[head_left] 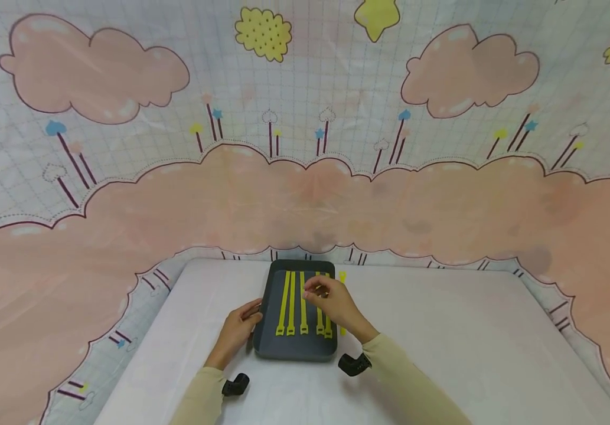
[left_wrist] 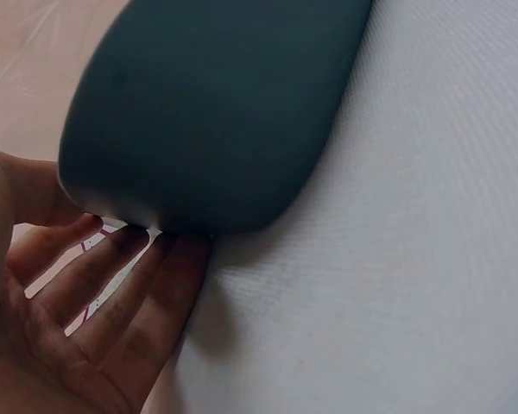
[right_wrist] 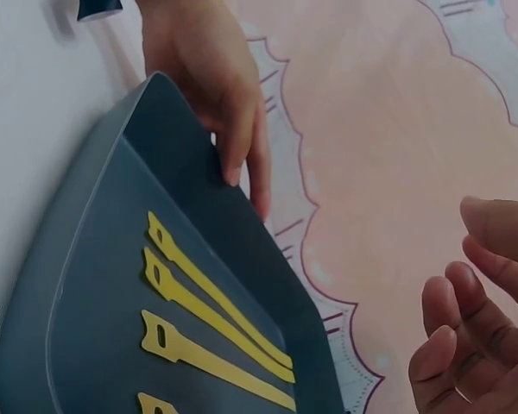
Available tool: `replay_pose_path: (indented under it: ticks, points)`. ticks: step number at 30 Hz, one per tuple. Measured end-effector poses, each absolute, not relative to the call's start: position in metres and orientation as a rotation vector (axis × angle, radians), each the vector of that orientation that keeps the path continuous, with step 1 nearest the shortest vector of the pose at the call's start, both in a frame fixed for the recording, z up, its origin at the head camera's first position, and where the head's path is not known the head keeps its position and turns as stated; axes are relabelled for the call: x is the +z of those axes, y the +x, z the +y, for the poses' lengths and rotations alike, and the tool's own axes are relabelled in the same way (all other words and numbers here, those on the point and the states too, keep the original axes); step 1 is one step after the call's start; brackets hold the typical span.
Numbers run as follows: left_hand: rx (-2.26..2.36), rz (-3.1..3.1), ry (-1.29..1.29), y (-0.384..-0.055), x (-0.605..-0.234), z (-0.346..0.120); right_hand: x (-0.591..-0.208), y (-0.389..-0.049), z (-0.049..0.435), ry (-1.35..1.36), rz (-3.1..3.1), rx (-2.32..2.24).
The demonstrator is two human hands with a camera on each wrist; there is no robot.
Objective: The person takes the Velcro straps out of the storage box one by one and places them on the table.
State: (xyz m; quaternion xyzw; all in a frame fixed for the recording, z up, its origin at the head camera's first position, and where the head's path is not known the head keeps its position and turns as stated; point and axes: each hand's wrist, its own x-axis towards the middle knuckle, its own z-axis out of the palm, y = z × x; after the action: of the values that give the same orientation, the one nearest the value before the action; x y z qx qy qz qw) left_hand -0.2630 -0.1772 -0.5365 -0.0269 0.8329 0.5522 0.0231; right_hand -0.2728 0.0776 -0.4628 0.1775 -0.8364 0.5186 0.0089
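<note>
Five straps (head_left: 303,313) in tray (head_left: 296,349); left hand (head_left: 238,330) grips left edge; right hand (head_left: 335,302) half-curled, empty; likely arranging step, next needs pinch.

Small tabletop workspace, seen through the head camera I monitor remotely; I cannot tell whether a home, a studio or another kind of room lies around it. A broad printed sheet (head_left: 310,203), visibly creased, forms a wall behind and along both sides. Its nursery-like print has peach clouds (head_left: 97,74), a yellow star (head_left: 377,18) and thin sticks (head_left: 211,122) topped with hearts and stars, on a pale grid. Within this screen I see a plain white table (head_left: 443,319), its surface finely textured like cloth in my left wrist view.
</note>
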Motion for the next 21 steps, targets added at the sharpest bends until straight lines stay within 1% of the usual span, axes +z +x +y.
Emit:
replay_pose_path:
  ticks: [14,21]
  points:
    - [1.726,2.565,-0.1,-0.26,-0.534,-0.174,-0.46,-0.276,0.065,0.708,-2.658,1.498]
    - [1.73,2.578,-0.087,-0.261,-0.534,-0.174,-0.457,-0.279,0.057,0.829,-2.687,1.37]
